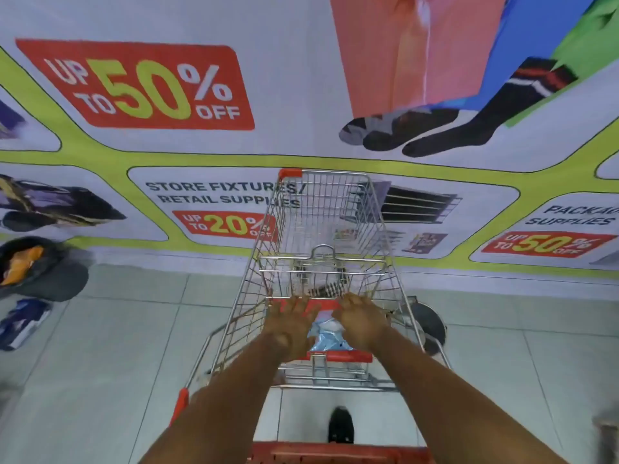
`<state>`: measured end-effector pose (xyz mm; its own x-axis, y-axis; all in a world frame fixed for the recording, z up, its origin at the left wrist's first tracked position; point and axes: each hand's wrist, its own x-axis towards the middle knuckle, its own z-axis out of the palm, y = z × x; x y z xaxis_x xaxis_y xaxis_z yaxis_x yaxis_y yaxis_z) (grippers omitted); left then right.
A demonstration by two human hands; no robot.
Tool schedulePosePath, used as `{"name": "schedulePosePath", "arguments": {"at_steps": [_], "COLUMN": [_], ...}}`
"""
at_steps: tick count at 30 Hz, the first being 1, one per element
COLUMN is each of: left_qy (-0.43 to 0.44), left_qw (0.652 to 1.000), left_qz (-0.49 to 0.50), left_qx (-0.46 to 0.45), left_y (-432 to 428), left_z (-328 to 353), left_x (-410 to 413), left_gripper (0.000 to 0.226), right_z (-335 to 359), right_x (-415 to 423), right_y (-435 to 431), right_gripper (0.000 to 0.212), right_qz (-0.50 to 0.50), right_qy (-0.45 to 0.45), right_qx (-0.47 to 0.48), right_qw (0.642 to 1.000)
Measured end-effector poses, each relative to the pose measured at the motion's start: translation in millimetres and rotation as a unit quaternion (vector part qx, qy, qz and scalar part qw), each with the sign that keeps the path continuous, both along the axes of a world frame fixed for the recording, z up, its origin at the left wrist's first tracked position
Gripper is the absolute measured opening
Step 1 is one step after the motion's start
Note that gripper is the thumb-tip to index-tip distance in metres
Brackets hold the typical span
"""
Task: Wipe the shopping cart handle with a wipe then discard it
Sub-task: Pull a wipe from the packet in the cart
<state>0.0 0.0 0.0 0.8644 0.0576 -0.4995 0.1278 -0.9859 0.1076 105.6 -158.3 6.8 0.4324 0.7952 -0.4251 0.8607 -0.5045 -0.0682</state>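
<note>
A metal shopping cart (321,229) stands in front of me, and its red handle (335,453) runs along the bottom edge of the view. A light blue wipe packet (330,334) lies in the cart's folding seat section, behind a red flap edge (338,356). My left hand (290,324) and my right hand (363,321) both reach forward over the handle, palms down and fingers spread, one on each side of the packet. Neither hand visibly grips anything. The packet is partly hidden by my hands.
A printed sale banner (150,85) covers the wall just beyond the cart's front. A dark round bin (432,324) sits on the tiled floor to the right of the cart. At the left lie a dark bag (40,272) and a blue package (20,324). My black shoe (341,425) shows under the cart.
</note>
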Motion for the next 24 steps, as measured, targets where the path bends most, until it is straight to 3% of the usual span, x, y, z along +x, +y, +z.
{"name": "schedulePosePath", "arguments": {"at_steps": [4, 10, 17, 24], "left_qy": [0.029, 0.038, 0.018, -0.065], "left_qw": [0.999, 0.998, 0.997, 0.994], "left_qz": [0.014, 0.043, 0.055, 0.056], "left_qx": [-0.011, -0.03, -0.047, -0.071], "left_y": [-2.4, -0.6, 2.1, 6.9], "left_z": [-13.9, -19.5, 7.7, 55.6], "left_x": [-0.4, -2.8, -10.6, -25.3], "left_gripper": [0.074, 0.074, 0.073, 0.071], "right_z": [-18.6, -27.9, 0.8, 51.7], "right_x": [-0.5, -4.6, -11.1, -20.6], "right_y": [3.4, 4.9, 0.3, -6.2], "right_gripper": [0.031, 0.01, 0.013, 0.01], "right_qz": [0.048, 0.029, -0.024, -0.102], "right_qy": [-0.035, -0.065, -0.093, -0.13], "right_qx": [-0.014, 0.015, 0.096, 0.174], "right_qw": [0.998, 0.997, 0.991, 0.971]}}
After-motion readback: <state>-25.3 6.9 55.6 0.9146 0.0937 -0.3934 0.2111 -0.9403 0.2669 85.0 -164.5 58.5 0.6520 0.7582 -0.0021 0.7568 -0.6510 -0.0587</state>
